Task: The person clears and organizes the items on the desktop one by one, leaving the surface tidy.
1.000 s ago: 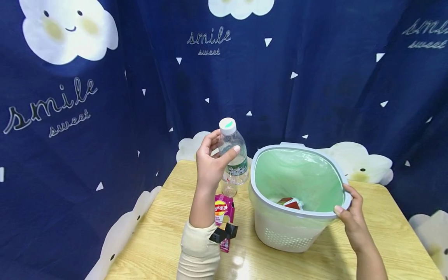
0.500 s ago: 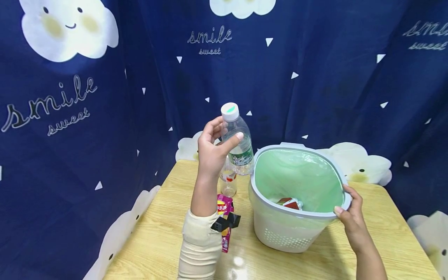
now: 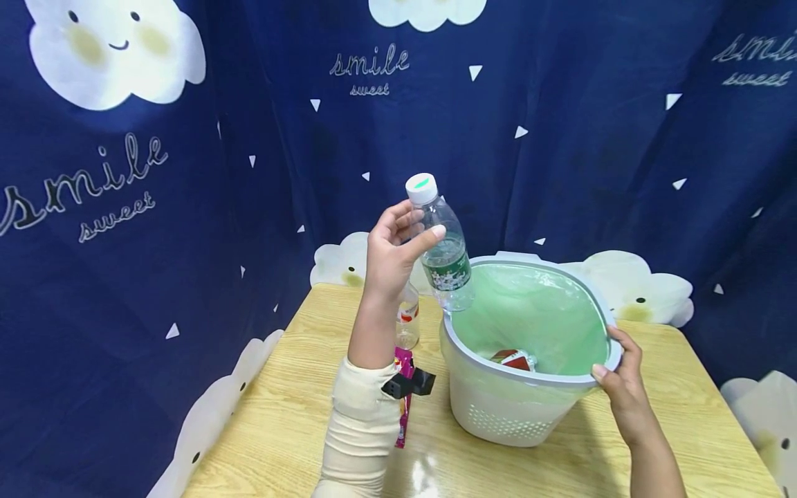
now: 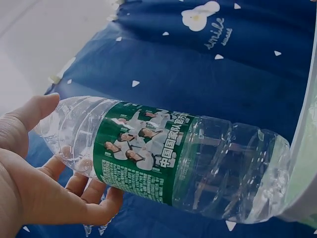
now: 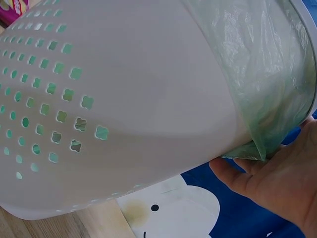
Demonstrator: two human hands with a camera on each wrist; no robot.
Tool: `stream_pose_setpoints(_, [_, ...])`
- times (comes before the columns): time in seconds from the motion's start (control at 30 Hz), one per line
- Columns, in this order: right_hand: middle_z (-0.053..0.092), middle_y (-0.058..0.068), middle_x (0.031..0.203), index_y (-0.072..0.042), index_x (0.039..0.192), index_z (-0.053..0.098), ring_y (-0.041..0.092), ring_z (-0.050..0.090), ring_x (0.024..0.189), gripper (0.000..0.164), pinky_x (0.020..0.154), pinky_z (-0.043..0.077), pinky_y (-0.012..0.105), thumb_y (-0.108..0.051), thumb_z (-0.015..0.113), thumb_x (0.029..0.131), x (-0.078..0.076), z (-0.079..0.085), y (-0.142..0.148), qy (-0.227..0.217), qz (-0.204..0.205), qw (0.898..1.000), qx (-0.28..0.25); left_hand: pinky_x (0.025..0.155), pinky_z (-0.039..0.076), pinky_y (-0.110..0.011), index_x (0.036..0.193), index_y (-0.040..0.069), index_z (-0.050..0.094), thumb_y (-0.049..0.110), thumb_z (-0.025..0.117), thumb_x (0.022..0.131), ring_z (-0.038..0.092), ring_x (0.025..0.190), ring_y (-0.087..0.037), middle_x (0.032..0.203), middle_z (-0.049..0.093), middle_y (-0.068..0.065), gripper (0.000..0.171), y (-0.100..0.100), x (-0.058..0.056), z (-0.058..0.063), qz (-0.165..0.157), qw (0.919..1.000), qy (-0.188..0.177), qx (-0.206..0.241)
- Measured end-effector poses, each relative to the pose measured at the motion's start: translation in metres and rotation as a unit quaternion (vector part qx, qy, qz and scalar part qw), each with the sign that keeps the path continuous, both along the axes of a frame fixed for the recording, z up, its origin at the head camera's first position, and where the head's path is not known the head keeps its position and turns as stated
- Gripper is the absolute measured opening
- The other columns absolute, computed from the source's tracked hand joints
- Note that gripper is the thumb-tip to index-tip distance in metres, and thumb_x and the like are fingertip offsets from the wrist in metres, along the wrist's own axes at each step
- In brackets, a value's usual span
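My left hand (image 3: 392, 252) grips a clear plastic bottle (image 3: 447, 266) near its neck, thumb on one side and fingers on the other. The bottle has a white cap and a green label (image 4: 143, 151); it tilts, its base overlapping the left rim of a trash bin (image 3: 498, 408) in the head view. A green bag (image 3: 560, 304) lines the bin, and a red and white wrapper (image 3: 515, 360) lies inside. My right hand (image 3: 631, 394) holds the bin's rim at the right, thumb on the near side; in the right wrist view its fingers (image 5: 230, 173) are at the bag's overhang.
On the wooden table (image 3: 268, 408), a second clear bottle (image 3: 407, 325) stands behind my left forearm. A purple chip bag (image 3: 403, 415) lies nearer, partly covered by the sleeve (image 3: 364, 422). A blue curtain (image 3: 299, 152) hangs behind the table.
My left hand has lifted the bottle and carried it right to the bin's left rim, tilting it more. My right hand stays on the rim.
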State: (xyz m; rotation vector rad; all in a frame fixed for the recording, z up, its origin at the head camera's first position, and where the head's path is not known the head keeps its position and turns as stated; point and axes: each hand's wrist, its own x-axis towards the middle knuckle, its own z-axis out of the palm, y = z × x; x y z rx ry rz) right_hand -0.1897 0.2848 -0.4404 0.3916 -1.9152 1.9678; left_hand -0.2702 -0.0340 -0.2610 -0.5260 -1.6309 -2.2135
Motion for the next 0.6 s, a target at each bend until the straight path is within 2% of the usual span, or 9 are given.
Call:
stream_pose_setpoints(0.33, [0.019,0.009,0.137,-0.016,0.144,0.017,0.019,0.033,0.114,0.063,0.084,0.033,0.017,-0.004,0.039,0.087,0.0,-0.002,0.001,0.01,0.004,1.0,-0.002,0.087,0.044,-0.032,0.122,0.0,0.055,-0.002,0.072,0.075,0.053,0.098,-0.021,0.107,0.054,-0.01,0.05,0.018,-0.012,-0.003,-0.054,0.9982,-0.022,0.011])
stream_pose_setpoints(0.47, [0.02,0.009,0.137,-0.016,0.144,0.018,0.019,0.033,0.114,0.062,0.084,0.033,0.018,-0.004,0.039,0.087,0.0,-0.002,0.001,0.009,0.003,1.0,-0.004,0.086,0.045,-0.031,0.122,-0.001,0.054,-0.002,0.072,0.075,0.054,0.097,-0.019,0.108,0.055,-0.009,0.05,0.025,-0.019,-0.003,-0.065,0.9976,-0.023,-0.01])
stream_pose_setpoints(0.6, [0.02,0.009,0.137,-0.016,0.144,0.018,0.019,0.033,0.115,0.062,0.084,0.033,0.018,-0.003,0.038,0.087,-0.001,-0.002,0.0,0.013,0.006,1.0,-0.011,0.086,0.045,-0.031,0.122,0.002,0.055,0.001,0.073,0.076,0.055,0.099,-0.02,0.109,0.056,-0.009,0.051,0.032,-0.028,-0.004,-0.069,0.9959,-0.041,-0.042])
